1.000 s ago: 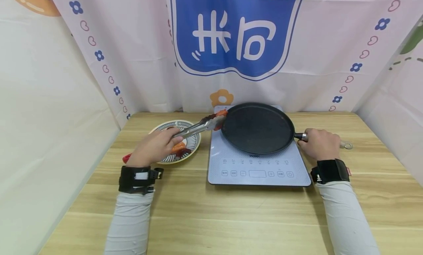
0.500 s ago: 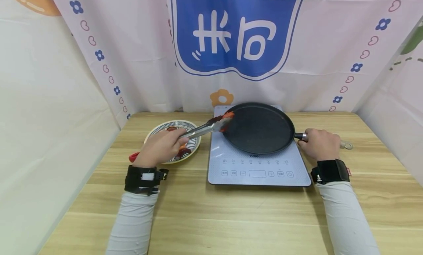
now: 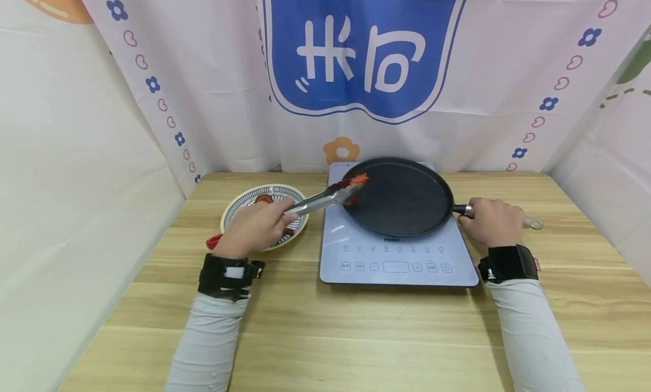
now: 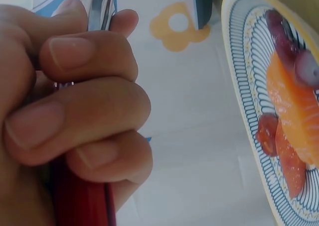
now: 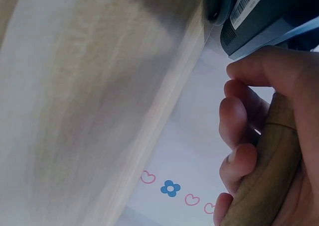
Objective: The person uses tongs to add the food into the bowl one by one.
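Orange-red small food piece (image 3: pixel 359 179), probably light, soft, slippery, best pinched mid-body, sits at round black pan (image 3: pixel 402 197), left edge, pinched by red-handled steel tongs (image 3: pixel 325 200) in left hand (image 3: pixel 254 228), right hand (image 3: pixel 492 220) gripping brown wooden handle (image 5: pixel 271 156).

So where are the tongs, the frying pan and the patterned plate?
Tongs (image 3: pixel 328 200): head view, on a metal arm.
Frying pan (image 3: pixel 400 197): head view, middle of the cooking surface.
Patterned plate (image 4: pixel 243 81): left wrist view, on its rim.
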A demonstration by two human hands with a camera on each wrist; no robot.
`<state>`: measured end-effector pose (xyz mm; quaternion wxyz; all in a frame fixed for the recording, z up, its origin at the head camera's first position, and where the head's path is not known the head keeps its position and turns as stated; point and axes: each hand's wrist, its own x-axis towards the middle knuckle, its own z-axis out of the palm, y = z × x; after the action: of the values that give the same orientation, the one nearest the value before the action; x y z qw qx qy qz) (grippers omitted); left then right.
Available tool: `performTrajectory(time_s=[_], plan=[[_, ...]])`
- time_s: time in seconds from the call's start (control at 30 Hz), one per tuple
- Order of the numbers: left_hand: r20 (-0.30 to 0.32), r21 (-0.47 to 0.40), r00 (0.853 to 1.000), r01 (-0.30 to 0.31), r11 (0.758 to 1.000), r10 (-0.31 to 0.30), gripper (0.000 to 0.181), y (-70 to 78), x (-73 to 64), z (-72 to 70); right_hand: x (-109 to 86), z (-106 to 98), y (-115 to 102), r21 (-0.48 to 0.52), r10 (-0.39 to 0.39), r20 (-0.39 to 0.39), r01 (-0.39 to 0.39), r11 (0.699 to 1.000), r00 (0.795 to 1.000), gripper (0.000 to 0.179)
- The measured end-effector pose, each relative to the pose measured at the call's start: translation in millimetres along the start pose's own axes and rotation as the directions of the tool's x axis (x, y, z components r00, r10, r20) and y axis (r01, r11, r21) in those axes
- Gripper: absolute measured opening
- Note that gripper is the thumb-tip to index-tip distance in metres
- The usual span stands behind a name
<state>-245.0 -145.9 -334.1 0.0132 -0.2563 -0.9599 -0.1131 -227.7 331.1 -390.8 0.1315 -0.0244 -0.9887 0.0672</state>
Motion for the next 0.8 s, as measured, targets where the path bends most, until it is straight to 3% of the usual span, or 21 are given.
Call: performTrajectory(time_s=[0.8], plan=[[-0.022, 0.053, 0.998, -0.052, 0.997, 0.053, 0.019, 16.9, 6.5, 14.0, 1.1, 2.9, 1.6, -0.008, 0.005, 0.002, -0.005, 1.000, 1.000, 0.029]])
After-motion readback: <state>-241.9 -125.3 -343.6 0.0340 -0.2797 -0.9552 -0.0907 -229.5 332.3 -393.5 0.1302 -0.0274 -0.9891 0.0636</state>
